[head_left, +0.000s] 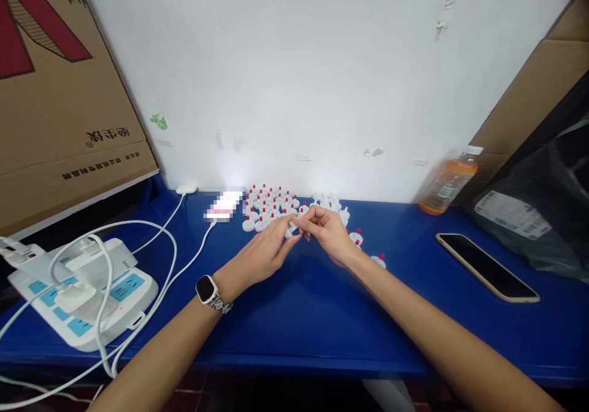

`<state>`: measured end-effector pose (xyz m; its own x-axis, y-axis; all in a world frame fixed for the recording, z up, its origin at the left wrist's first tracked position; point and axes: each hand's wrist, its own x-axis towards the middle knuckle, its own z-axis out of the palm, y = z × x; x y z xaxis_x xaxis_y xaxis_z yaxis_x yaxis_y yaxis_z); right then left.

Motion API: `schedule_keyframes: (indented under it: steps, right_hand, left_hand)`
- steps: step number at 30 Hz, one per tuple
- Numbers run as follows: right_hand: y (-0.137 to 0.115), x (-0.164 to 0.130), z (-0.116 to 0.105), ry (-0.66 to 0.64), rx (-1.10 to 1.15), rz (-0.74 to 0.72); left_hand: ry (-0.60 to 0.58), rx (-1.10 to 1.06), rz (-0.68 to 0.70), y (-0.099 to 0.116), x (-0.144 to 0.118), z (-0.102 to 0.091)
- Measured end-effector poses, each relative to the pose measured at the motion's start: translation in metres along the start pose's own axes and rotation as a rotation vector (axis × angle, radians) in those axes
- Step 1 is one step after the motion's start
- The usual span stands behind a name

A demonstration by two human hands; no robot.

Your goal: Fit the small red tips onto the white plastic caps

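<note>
A small white round cap [291,230] is pinched between the fingers and thumb of my left hand [264,249], above the blue table. The fingertips of my right hand [327,231] are closed together right at this cap; whatever they grip is hidden. Behind my left hand stand several rows of white caps with red tips [269,203]. A group of white caps without red tips [326,201] lies behind my right hand. To the right of that hand are a few more red-tipped caps [379,261], partly covered by the wrist.
On the left, a white power strip [138,289] carries plugs and looping white cables [172,271]. A lit phone [225,204] lies by the wall. A dark phone [488,268], an orange drink bottle [448,182] and a dark plastic bag [543,197] are at right. Cardboard [59,111] stands left.
</note>
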<state>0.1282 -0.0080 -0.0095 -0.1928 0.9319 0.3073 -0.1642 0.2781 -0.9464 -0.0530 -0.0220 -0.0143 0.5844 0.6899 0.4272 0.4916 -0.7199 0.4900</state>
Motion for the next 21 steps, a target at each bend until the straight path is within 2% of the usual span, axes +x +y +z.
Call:
schedule_keyframes:
  steps: [5, 8, 15, 18, 21]
  right_hand:
    - [0.001, 0.0, -0.001, -0.053, 0.027, 0.033]
    - [0.001, 0.001, -0.004, -0.086, -0.04, 0.045]
    - [0.014, 0.008, -0.009, -0.167, -0.685, -0.059]
    - [0.016, 0.014, -0.009, -0.162, -0.837, -0.087]
    - [0.009, 0.025, -0.017, -0.092, -0.948, -0.108]
  left_hand:
    - [0.009, 0.044, 0.034, -0.004, -0.002, 0.002]
    - [-0.006, 0.073, 0.013, -0.01, -0.001, 0.004]
    - [0.018, 0.294, -0.068, -0.022, 0.005, -0.003]
    - [-0.009, 0.309, -0.096, -0.024, 0.004, -0.009]
    - [-0.013, 0.322, -0.101, -0.023, 0.004, -0.01]
